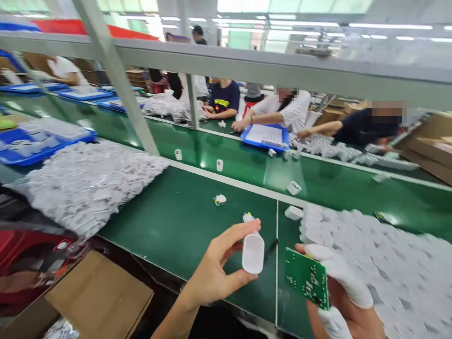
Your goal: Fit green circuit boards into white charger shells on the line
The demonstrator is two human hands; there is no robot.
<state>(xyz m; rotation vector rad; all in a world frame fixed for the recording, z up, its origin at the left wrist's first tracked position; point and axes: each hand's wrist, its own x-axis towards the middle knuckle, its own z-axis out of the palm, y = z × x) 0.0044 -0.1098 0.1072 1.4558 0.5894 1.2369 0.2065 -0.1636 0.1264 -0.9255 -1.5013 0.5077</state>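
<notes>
My left hand [219, 268] grips a white plastic housing [253, 254] between thumb and fingers, its open end turned toward me. In my right hand [348, 292], whose fingers wear white finger covers, a green circuit board [307, 277] is held by its edges, upright and tilted. The two parts are apart, both above the green tabletop [169, 207]. Beyond my left fingers lies a small board with a white part [248, 217], partly hidden. Another small board with a white cap [220, 199] rests farther back. A thin dark tool [271, 248] lies between my hands.
Many white housings [399, 254] stand packed at right. A pile of white parts [95, 179] covers the left. Behind runs a green conveyor [247, 174] carrying loose housings. A cardboard box [99, 296] sits lower left. A grey post [120, 84] rises ahead; people sit across.
</notes>
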